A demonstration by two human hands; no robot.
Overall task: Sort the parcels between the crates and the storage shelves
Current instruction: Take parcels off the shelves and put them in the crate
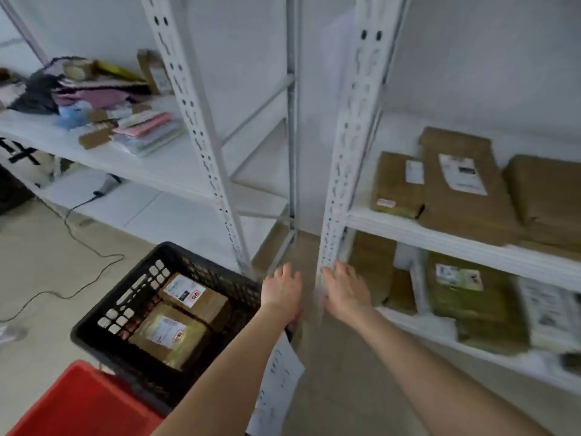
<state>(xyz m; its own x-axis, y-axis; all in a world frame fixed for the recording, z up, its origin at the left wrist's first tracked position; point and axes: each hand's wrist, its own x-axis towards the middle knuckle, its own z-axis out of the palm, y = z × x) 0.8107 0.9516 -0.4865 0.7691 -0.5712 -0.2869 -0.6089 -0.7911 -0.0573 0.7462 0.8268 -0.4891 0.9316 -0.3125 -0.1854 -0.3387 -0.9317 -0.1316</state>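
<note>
Where the two shelf units meet, both hands reach forward, palms down. Left hand: fingers extended and loosely spread, holding nothing, just beside the far right corner of the black crate. Right hand: fingers likewise extended and empty, tips at the upright post of the right unit; contact cannot be told.

Crates, two: the black one, on the floor, holding two brown labelled parcels, side by side; one red crate, at its near left corner, contents out of view.

Right unit, upper shelf: three brown parcels, a small one at the left edge, a large labelled one touching it, a third toward the right.

Right unit, lower shelf: one green labelled parcel and others, too blurred to count.

Left unit, shelf: one heap of soft packets, number unclear.

Floor: one black cable.
</note>
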